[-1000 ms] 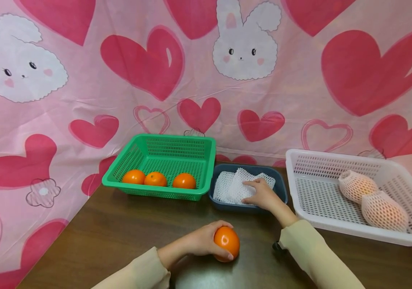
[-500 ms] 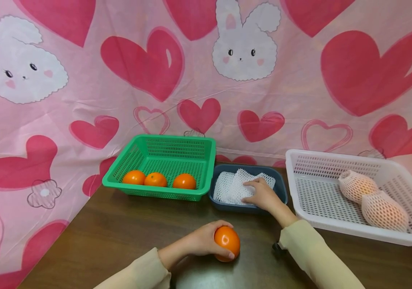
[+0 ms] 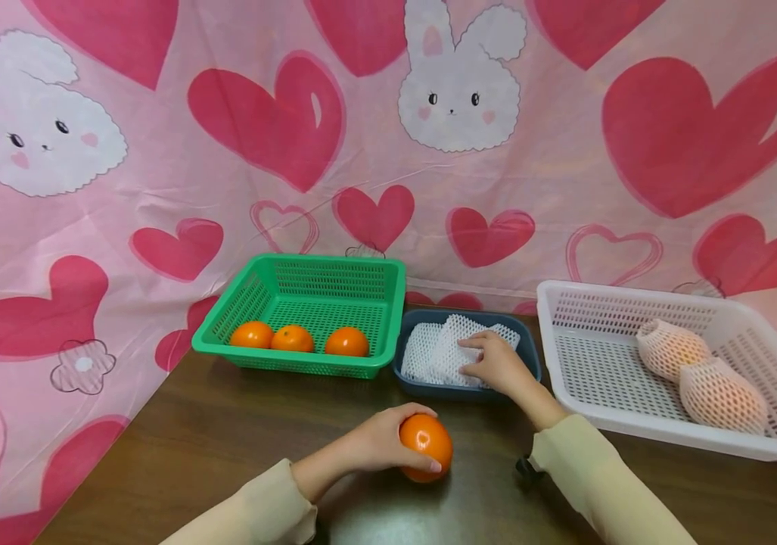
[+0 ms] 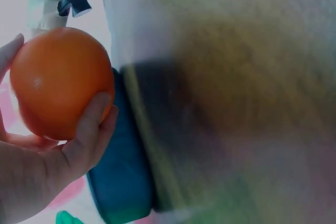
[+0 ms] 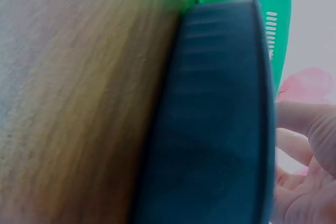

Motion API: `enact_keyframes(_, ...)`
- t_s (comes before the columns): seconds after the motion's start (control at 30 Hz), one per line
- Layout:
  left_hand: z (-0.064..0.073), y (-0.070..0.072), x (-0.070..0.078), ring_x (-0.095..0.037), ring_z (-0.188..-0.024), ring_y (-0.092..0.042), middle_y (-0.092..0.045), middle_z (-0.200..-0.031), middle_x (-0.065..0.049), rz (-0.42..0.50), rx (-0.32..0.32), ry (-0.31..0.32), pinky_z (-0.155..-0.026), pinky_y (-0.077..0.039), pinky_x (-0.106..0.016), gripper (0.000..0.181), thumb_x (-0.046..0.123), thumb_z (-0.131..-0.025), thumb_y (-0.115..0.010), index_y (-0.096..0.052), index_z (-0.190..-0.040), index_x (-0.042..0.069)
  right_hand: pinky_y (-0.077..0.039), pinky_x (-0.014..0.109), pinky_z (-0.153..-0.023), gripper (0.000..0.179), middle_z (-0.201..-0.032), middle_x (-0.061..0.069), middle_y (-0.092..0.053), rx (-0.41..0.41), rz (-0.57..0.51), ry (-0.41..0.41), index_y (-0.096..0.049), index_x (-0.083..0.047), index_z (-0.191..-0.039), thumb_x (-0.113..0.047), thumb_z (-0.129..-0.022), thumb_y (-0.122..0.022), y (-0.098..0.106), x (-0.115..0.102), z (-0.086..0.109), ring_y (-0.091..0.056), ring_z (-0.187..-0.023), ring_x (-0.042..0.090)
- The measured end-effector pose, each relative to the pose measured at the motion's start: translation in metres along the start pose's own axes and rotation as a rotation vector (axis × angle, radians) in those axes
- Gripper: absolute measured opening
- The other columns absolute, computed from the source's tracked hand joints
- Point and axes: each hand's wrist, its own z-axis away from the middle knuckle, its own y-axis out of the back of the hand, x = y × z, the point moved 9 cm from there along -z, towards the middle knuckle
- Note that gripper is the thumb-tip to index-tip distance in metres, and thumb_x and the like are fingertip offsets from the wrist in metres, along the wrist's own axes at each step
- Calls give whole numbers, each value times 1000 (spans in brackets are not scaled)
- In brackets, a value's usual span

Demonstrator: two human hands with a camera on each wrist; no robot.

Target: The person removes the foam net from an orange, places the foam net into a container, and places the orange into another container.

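Note:
My left hand grips a shiny orange over the front middle of the table, thumb on the near side and fingers round the far side. In the left wrist view the same orange sits between thumb and fingers. My right hand reaches into a dark blue tray and touches white foam net sleeves; thumb and forefinger are spread apart there. The right wrist view has the tray's wall covering part of the right hand, so its fingertips are hidden.
Left of the tray stands a green basket with several oranges along its front. To the right, a white basket contains two fruits in foam nets. A pink heart-print cloth hangs behind the brown table.
The left hand and its orange have shifted slightly away from me. The right hand stays over the tray, and the upper edge of the foam net there has risen a little.

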Motion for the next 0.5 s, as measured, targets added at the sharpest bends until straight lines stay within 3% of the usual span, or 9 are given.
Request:
enact_keyframes(0.17,5,10,9,-15,-94,-59,-63,-114,3,-14,13,-24,-80,-54,-30,62,33,-81,-85,-60,-135,12,-60,38,-70,40,-116,25,-66,7,-43,38,-71,5,-124,-1,-85,-78,4,-11,0,-66,-81,25)
enact_keyframes(0.5,20,41,32,-16,-94,-61,-64,-117,0,-96,77,-95,-78,-55,-32,68,35,-82,-84,-57,-140,9,-61,41,-79,41,-114,18,-72,-7,-176,62,-67,1,-132,-12,-93,-72,0,-41,-1,-70,-96,33)
